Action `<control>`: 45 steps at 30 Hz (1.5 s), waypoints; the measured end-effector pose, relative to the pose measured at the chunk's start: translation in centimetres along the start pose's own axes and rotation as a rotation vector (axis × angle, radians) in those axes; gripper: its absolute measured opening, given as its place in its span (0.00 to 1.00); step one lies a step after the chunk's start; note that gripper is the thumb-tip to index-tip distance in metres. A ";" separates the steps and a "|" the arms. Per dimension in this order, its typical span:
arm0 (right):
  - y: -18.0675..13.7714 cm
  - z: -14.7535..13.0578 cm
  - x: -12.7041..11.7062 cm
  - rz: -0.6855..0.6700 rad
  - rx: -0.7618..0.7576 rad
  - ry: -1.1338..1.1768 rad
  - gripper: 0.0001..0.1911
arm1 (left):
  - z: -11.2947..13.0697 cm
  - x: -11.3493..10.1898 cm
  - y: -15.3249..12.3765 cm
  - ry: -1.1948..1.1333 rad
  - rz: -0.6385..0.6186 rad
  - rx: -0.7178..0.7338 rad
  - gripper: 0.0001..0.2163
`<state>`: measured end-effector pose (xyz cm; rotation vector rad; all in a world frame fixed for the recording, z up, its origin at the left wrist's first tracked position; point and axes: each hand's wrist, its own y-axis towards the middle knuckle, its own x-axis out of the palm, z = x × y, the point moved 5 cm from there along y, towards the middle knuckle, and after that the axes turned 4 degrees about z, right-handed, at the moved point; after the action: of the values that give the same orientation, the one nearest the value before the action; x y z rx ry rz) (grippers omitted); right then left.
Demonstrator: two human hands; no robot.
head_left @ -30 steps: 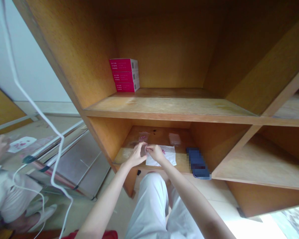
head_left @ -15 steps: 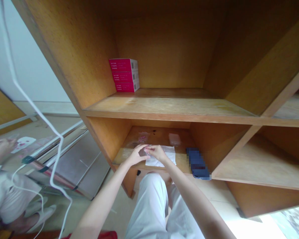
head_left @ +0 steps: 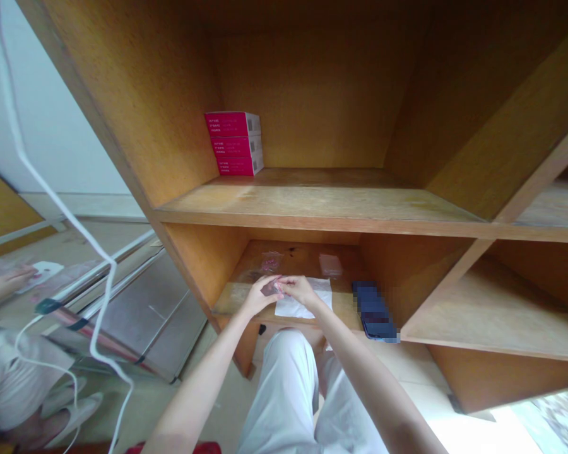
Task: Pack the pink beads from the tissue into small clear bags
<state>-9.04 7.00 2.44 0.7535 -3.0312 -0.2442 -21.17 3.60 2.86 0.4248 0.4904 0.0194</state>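
Note:
Over the lower shelf, my left hand (head_left: 260,296) and my right hand (head_left: 298,289) meet at the fingertips. Both are closed in a pinch around a small pinkish, partly see-through piece (head_left: 278,287); its kind is too small to make out. Beneath my right hand lies a white sheet (head_left: 307,307), flat near the shelf's front edge. Just behind my hands rests a clear plastic bag (head_left: 271,261) with small pink bits in it. Farther right is a clear, pale packet (head_left: 331,265).
A dark blue, blurred-out flat object (head_left: 375,312) lies at the shelf's right front. Pink boxes (head_left: 234,144) are stacked on the upper shelf (head_left: 322,192). At left a white cable (head_left: 66,205) hangs before a co-worker's hand (head_left: 9,284) and a metal-edged table (head_left: 144,309).
My fingers have shifted slightly around the small piece, my hands staying together over the sheet. The camera view has moved a little. At left, the co-worker's hand has moved slightly.

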 end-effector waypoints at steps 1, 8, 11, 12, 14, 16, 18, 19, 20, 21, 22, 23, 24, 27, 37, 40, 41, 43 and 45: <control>0.0 0.0 -0.1 0.003 0.006 0.002 0.19 | 0.0 0.1 0.0 -0.013 -0.001 0.000 0.23; -0.3 -0.5 -0.6 0.011 0.053 -0.023 0.19 | 0.0 0.3 0.1 -0.007 -0.001 -0.002 0.23; -0.4 -0.8 -0.6 -0.005 0.065 -0.039 0.19 | 0.0 0.2 0.2 0.034 -0.002 0.005 0.23; -0.5 -0.9 -0.6 -0.010 0.071 -0.044 0.19 | 0.0 0.2 0.2 0.051 -0.001 0.009 0.23; -0.5 -1.0 -0.6 -0.026 0.071 -0.051 0.18 | -0.1 0.1 0.2 0.083 0.003 0.011 0.23; -0.5 -1.1 -0.8 -0.044 0.062 -0.063 0.19 | -0.3 0.0 0.2 0.103 0.010 0.001 0.23; -0.4 -1.0 -1.5 -0.037 0.052 -0.074 0.19 | -0.4 -0.1 0.2 0.106 0.016 -0.010 0.22; -0.3 -1.0 -2.0 -0.006 0.049 -0.070 0.18 | -0.4 -0.1 0.2 0.106 0.016 -0.014 0.22; -0.1 -0.9 -2.7 0.047 0.045 -0.054 0.18 | -0.4 -0.1 0.3 0.108 0.011 -0.019 0.22; 0.1 -0.7 -3.5 0.123 0.041 -0.025 0.17 | -0.4 -0.1 0.3 0.112 0.005 -0.025 0.22; 0.2 -0.4 -4.4 0.216 0.036 0.014 0.17 | -0.4 -0.1 0.3 0.115 -0.001 -0.029 0.22; 0.3 0.0 -5.2 0.317 0.032 0.053 0.17 | -0.5 0.0 0.4 0.115 -0.007 -0.032 0.22; 0.3 0.4 -5.9 0.412 0.030 0.087 0.17 | -0.6 0.0 0.5 0.111 -0.012 -0.032 0.22; 0.1 2.0 -7.1 0.605 0.030 0.132 0.17 | -0.8 0.3 0.8 0.088 -0.015 -0.030 0.23; -0.4 5.8 -7.7 0.730 0.030 0.158 0.26 | 0.4 2.3 2.2 0.096 -0.099 0.037 0.24; -0.2 6.7 -7.8 0.726 0.031 0.190 0.27 | 0.5 3.1 2.5 0.106 -0.123 0.055 0.24; -0.1 6.9 -7.8 0.725 0.027 0.203 0.27 | 0.4 3.3 2.5 0.110 -0.129 0.056 0.24; 0.0 7.3 -7.8 0.726 0.021 0.238 0.26 | 0.3 3.8 2.7 0.112 -0.144 0.057 0.25; 0.1 7.8 -7.9 0.741 0.023 0.271 0.25 | 0.1 4.3 3.0 0.110 -0.164 0.062 0.26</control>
<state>-2.43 11.93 -5.05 -0.3340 -2.8048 -0.0793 -17.11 6.80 2.16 0.4443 0.6346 -0.1312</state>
